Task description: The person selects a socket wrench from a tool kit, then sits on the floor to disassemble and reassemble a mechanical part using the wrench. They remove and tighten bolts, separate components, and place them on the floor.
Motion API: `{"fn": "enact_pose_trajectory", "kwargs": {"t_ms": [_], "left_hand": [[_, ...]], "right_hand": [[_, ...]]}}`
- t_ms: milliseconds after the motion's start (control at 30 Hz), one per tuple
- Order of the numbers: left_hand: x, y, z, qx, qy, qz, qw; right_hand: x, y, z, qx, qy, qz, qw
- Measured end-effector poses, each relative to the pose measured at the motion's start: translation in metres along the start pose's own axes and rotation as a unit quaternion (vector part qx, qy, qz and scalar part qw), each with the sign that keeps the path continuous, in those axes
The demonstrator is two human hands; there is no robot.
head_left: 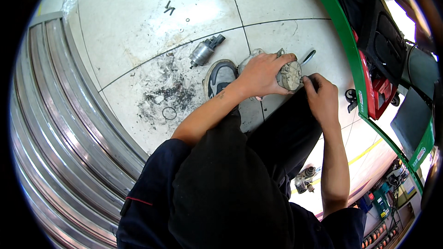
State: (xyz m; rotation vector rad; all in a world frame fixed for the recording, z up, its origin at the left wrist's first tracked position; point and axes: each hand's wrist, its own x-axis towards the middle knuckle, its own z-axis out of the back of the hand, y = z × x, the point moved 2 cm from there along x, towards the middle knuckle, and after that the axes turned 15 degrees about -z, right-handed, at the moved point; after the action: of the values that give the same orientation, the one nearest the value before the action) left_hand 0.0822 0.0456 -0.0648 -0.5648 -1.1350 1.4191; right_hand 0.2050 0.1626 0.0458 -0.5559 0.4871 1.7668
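My left hand (263, 74) grips a dull grey cast-metal assembly (290, 77) with a round end face, beside my shoe (217, 78). My right hand (320, 94) is closed at that face's right side, thumb and forefinger on something I cannot make out. A silver cylindrical part with a dark end (203, 53) lies on the floor left of them. Farther off lie small dark bolts (170, 8) and a small ring (188, 20). A thin dark ring (169, 113) lies among black debris. A slim curved object (309, 56) is behind the assembly.
A corrugated metal panel (50, 87) runs along the left. A green wheeled frame (357, 87) with red and black items stands on the right. Another metal part (304, 180) lies by my right leg on the tiled floor (138, 27). Tool cases (380, 200) sit at lower right.
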Motion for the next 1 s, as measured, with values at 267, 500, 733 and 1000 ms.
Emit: {"fn": "enact_pose_trajectory", "kwargs": {"t_ms": [267,500,733,1000], "left_hand": [[0.000,-0.002,-0.002,0.003,0.013,0.002,1.000],[0.000,-0.002,-0.002,0.006,0.026,0.000,1.000],[0.000,-0.002,-0.003,0.013,0.034,0.006,0.999],[0.000,0.000,-0.004,0.004,0.023,0.002,1.000]], "right_hand": [[-0.004,-0.007,-0.003,0.173,-0.037,0.126,0.976],[-0.003,-0.012,-0.003,0.110,-0.045,0.140,0.983],[-0.003,-0.003,0.001,0.042,0.006,0.031,0.999],[-0.011,-0.005,-0.003,0.179,-0.054,0.097,0.977]]}}
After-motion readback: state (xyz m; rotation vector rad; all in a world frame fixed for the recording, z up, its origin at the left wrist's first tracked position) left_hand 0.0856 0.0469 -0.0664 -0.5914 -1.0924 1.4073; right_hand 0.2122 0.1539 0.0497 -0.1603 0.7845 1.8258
